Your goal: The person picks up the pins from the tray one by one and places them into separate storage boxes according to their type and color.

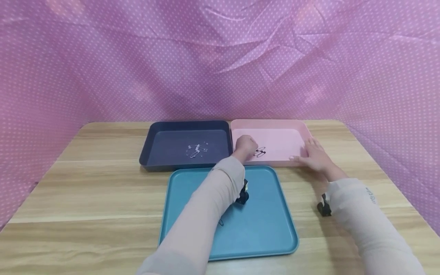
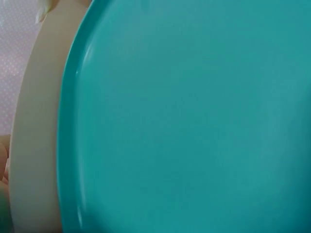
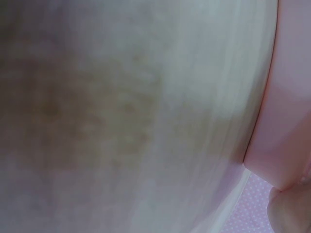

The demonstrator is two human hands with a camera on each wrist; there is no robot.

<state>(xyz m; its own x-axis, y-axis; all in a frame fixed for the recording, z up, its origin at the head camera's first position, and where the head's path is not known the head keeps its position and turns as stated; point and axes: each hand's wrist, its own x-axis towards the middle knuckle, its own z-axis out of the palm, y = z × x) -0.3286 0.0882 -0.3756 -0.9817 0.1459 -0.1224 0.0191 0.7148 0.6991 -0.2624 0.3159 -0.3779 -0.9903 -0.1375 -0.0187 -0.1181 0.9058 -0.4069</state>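
My left hand [image 1: 246, 146] is over the left front part of the pink tray [image 1: 275, 163], its fingers curled downward. Whether something is between its fingertips is hidden. Right beside it, several black safety pins [image 1: 260, 152] lie on the tray floor. My right hand [image 1: 316, 157] rests on the same tray's right front corner, thumb at the front rim and fingers fairly straight along the right side. Several silver safety pins [image 1: 195, 150] lie in the dark blue tray [image 1: 165, 152]. One dark pin [image 1: 221, 222] shows on the teal tray [image 1: 261, 233], partly behind my left forearm.
The dark blue and pink trays stand side by side at the back of the wooden table [image 1: 86, 191]. The teal tray lies in front of them. A pink dotted cloth [image 1: 220, 57] hangs behind and at both sides. Black wrist devices [image 1: 324, 206] sit under the sleeves.
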